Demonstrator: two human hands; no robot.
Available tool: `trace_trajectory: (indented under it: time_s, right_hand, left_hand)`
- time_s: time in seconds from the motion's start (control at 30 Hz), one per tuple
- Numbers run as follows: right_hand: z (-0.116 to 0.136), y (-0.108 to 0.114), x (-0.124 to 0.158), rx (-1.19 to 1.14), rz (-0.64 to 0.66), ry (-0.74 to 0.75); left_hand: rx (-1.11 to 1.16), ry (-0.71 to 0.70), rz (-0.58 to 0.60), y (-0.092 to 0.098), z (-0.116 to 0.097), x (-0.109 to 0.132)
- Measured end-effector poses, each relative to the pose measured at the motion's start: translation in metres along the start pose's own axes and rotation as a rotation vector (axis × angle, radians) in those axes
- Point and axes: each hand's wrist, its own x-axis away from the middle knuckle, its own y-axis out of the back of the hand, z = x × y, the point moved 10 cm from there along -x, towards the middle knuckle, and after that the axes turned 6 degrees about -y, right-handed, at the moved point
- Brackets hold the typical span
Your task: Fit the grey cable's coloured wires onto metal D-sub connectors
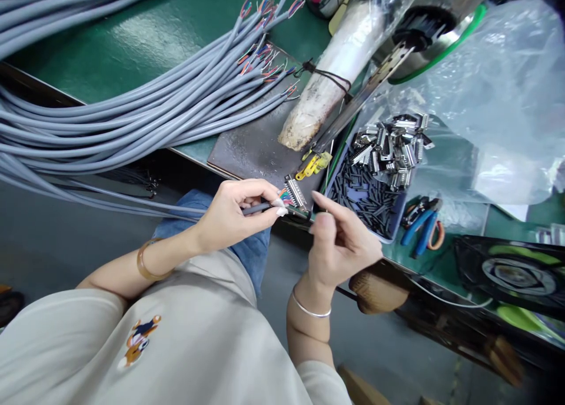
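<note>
My left hand [238,211] pinches a grey cable [256,208] just behind its stripped end. Coloured wires [286,196] fan out from that end to a metal multi-pin connector [295,193] at the front edge of a dark board [247,149]. To the right of the connector is my right hand [339,240], slightly blurred, with thumb and forefinger brought close together and the other fingers curled. Whatever lies between those fingertips is too small to make out. A yellow clip [311,165] on a metal arm sits just beyond the connector.
Many grey cables [145,122] with bared wire ends lie across the left. A tray [388,235] holds black sleeves [362,196] and metal connectors [395,146]. Blue-handled pliers [424,231] lie right of it, near a black fan-like device [516,272]. A plastic-wrapped tube [335,69] slants over the board.
</note>
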Motion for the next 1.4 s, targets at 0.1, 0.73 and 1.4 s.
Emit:
trace_trajectory:
  time_s: [0.1,0.73,1.4]
  right_hand:
    - [0.009,0.025,0.002,-0.185,-0.252,0.070]
    - [0.004,-0.019,0.004,-0.059,0.028,0.108]
    - [-0.002,-0.026,-0.014,-0.204,0.088,0.041]
  left_hand:
    - [-0.028,-0.006,-0.010,0.002,0.002,-0.001]
    - [-0.080,-0.003,-0.122,0.008,0.011,-0.011]
    - [-0.037,-0.022,-0.170,0.010,0.000,-0.033]
